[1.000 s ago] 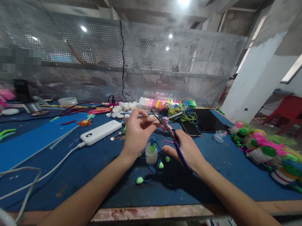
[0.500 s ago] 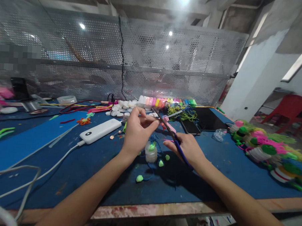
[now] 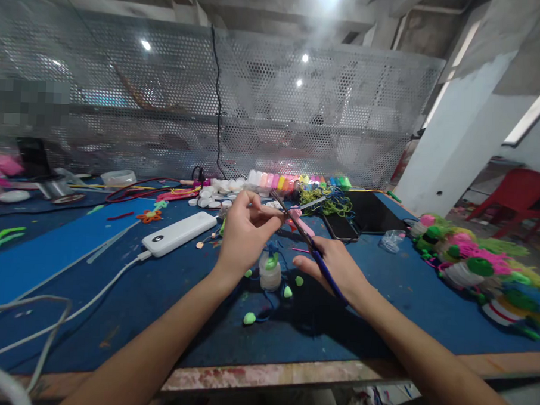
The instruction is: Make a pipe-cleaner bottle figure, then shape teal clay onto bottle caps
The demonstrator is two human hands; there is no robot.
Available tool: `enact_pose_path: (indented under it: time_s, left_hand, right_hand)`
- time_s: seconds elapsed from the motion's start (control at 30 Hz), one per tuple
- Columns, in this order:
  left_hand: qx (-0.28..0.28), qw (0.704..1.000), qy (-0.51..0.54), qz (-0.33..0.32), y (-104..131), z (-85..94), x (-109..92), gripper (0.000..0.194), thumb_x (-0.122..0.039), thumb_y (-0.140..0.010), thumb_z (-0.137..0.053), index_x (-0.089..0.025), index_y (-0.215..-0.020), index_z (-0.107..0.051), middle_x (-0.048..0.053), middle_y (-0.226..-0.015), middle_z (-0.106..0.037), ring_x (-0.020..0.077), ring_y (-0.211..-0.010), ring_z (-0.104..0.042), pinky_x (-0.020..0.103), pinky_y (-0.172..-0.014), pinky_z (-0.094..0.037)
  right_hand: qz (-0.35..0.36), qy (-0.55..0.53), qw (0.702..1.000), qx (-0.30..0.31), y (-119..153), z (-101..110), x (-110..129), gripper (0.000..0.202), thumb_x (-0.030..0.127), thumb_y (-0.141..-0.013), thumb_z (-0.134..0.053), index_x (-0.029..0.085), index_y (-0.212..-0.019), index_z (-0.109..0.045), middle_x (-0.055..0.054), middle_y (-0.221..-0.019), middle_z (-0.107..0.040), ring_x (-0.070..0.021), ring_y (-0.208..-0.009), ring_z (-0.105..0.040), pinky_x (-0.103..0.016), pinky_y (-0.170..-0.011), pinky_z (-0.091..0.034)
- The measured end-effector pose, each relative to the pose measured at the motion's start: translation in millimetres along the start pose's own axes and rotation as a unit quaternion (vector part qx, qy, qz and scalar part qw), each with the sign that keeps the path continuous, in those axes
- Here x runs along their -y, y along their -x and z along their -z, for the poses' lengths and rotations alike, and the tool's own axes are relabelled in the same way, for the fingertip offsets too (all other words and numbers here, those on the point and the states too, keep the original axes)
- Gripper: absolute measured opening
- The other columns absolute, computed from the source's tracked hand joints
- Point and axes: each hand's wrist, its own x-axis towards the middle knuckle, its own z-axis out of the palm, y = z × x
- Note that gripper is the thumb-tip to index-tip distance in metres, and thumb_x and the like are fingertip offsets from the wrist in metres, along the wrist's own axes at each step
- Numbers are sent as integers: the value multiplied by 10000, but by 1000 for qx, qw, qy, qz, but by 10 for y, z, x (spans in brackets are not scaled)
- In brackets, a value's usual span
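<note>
The left hand (image 3: 245,237) is staying raised over the middle of the blue worktop (image 3: 381,315), its fingers curled and thumb and forefinger pinched on a small pale piece too small to make out, and it is barely shifting from where it was a second ago. The right hand (image 3: 336,268) is closed round the blue handles of the scissors (image 3: 305,240) and is creeping a little toward ten o'clock, so the blades are now reaching right up to the pinched piece; whether they are touching it is not clear. The cutting appears to be in hand rather than finished. Just below the hands, at six o'clock, a small white bottle (image 3: 270,275) is standing among green clay lumps (image 3: 249,318). A white power bank (image 3: 179,234) is lying at nine o'clock of the left hand, and coloured clay sticks (image 3: 298,182) are lining up at twelve o'clock.
</note>
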Motion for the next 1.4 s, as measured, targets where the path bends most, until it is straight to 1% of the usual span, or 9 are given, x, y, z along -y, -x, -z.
enact_pose_path:
  time_s: [0.2, 0.53, 0.67, 0.77, 0.87, 0.97, 1.07, 1.2, 1.4]
  left_hand:
    - [-5, 1000, -5, 4, -2, -6, -6, 368, -100, -639, -678, -238, -745, -354, -66, -592, -647, 155, -647, -691, 259, -638, -509]
    - [-22, 999, -27, -5, -6, -7, -19, 342, -88, -627, -676, -227, -712, -375, -69, -580, -647, 105, -571, -630, 215, -593, -473]
    - [-11, 1000, -13, 1, -7, -1, -1, 335, -117, -653, -684, -226, -713, -373, -46, -632, -687, 119, -646, -672, 235, -659, -509]
    - [-14, 1000, 3, 6, -13, 5, 7, 312, -165, -684, -694, -225, -733, -392, -29, -689, -709, 132, -685, -691, 255, -685, -531]
    - [22, 999, 10, 34, -3, -2, 10, 312, -188, -692, -707, -226, -757, -404, -22, -677, -711, 131, -631, -686, 252, -637, -539]
    - [112, 990, 1, 83, 41, -29, 25, 316, -187, -691, -709, -226, -757, -402, -23, -650, -698, 136, -581, -673, 251, -575, -534]
    - [166, 980, -19, 107, 100, -60, 56, 306, -187, -715, -686, -224, -734, -382, -32, -635, -675, 134, -587, -666, 240, -560, -517]
    - [177, 977, -36, 113, 135, -78, 85, 293, -191, -733, -669, -223, -740, -377, -28, -653, -676, 136, -624, -668, 250, -598, -513]
    - [136, 987, -50, 66, 119, -76, 78, 300, -226, -728, -698, -217, -732, -399, -13, -715, -691, 156, -735, -693, 291, -700, -535]
  right_hand:
    - [2, 13, 1000, -11, 5, 10, -5, 493, 625, -796, -494, 193, -565, -433, -2, -530, -463, -131, -517, -421, -247, -502, -261]
    - [-23, -26, 999, -41, -12, -7, 13, 555, 663, -793, -413, 209, -489, -317, 25, -480, -296, -109, -481, -320, -259, -508, -219]
    - [-37, -122, 992, -17, -4, -5, 4, 495, 616, -788, -462, 208, -518, -380, 27, -462, -368, -115, -467, -379, -243, -480, -263]
    - [-22, -234, 972, -1, -2, -26, -8, 411, 572, -799, -486, 200, -628, -446, 25, -517, -462, -124, -485, -454, -240, -489, -344]
    - [-1, -311, 949, -57, -19, -70, -10, 348, 518, -776, -575, 203, -708, -444, 23, -612, -504, -121, -540, -483, -247, -526, -398]
    - [28, -382, 913, -139, -39, -105, 10, 357, 456, -724, -671, 215, -753, -409, -15, -797, -581, -125, -636, -521, -269, -604, -456]
    - [62, -436, 883, -162, -43, -114, 40, 386, 428, -727, -680, 234, -765, -349, -12, -819, -611, -134, -651, -558, -302, -637, -490]
    - [84, -446, 875, -167, -31, -94, 56, 366, 371, -755, -672, 240, -761, -329, 27, -686, -612, -143, -617, -589, -317, -644, -495]
    - [41, -396, 868, -296, -59, 45, 58, 347, 295, -745, -673, 237, -759, -331, 45, -667, -580, -123, -631, -567, -290, -666, -471]
